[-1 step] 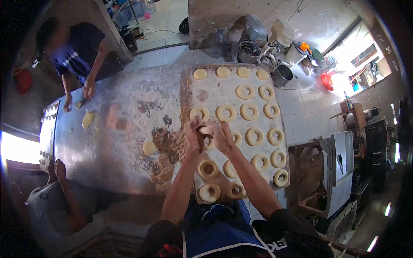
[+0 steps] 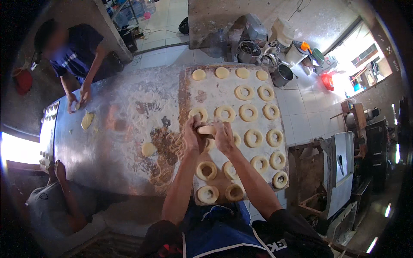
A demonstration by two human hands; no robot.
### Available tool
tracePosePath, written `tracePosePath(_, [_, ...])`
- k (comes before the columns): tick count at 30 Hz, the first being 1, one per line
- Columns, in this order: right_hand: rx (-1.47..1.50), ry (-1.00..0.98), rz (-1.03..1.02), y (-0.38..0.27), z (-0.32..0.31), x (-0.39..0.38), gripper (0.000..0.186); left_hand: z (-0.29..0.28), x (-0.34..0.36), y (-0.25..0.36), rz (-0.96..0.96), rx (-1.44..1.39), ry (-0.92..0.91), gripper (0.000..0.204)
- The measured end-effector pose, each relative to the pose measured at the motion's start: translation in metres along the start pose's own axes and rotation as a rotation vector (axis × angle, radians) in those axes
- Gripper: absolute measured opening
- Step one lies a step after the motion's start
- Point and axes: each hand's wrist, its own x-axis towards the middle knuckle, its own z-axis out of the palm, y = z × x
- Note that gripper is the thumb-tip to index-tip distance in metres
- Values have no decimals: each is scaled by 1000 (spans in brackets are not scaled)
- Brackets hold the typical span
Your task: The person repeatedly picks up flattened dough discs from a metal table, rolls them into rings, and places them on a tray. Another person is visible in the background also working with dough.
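Observation:
A pale dough ring [image 2: 207,129] is held up between my hands, over a floured board [image 2: 211,90] set with rows of dough rings. My left hand [image 2: 193,133] is closed round its left side, and my right hand [image 2: 223,136] grips the right side. Its hole is mostly hidden by my fingers. Just beyond my hands lies a dough ring [image 2: 198,114]; others, such as a dough ring [image 2: 206,170], sit nearer to me by my forearms. Flat dough rounds without holes, one of them a dough round [image 2: 222,72], line the board's far edge.
A single dough round [image 2: 148,149] rests on the floury metal table [image 2: 99,150] to the left. A co-worker [image 2: 71,51] handles a small dough piece at the far left, near a flat dough scrap [image 2: 87,121]. Another person [image 2: 60,202] is at the near left. Metal pots [image 2: 282,75] stand beyond the board.
My hands and the dough ring between them have shifted only slightly. The co-worker's two hands at the far left have come closer together around the small dough piece.

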Motion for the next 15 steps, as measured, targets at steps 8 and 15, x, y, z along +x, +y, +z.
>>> tracePosePath(8, [-383,-108,-48,-17,-58,51,55,38,52,-38,104,247,31,48])
tracePosePath(15, [-527,-90,-121,-26,-82,86,48,61,89,-49,193,338,93,41])
